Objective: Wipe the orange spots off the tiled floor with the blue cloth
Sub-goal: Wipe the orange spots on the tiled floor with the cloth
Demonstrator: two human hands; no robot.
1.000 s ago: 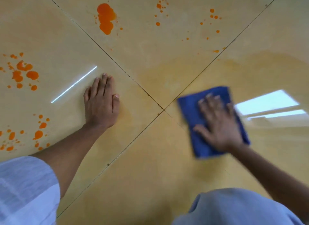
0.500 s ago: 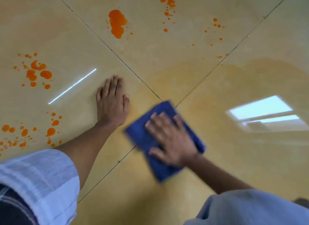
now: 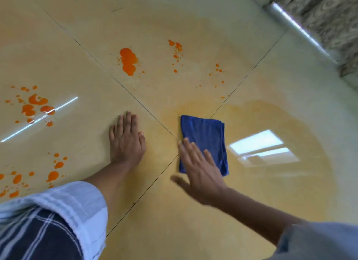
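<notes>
Sleeves frame the bottom of the view, a pale one [image 3: 73, 207] on the left arm and a grey-blue one [image 3: 319, 240] on the right. The right hand [image 3: 199, 174] has straight, spread fingers and holds nothing; it overlaps the cloth's near left corner, though contact cannot be told. The left hand [image 3: 126, 141] lies flat on the floor [image 3: 174, 230], fingers straight and together. The cloth [image 3: 207, 137] lies folded just right of the meeting of four tiles, in a faint orange smear. Orange spots [image 3: 36, 106] dot the left tiles, and a big blot [image 3: 127, 61] with more specks lies farther off.
</notes>
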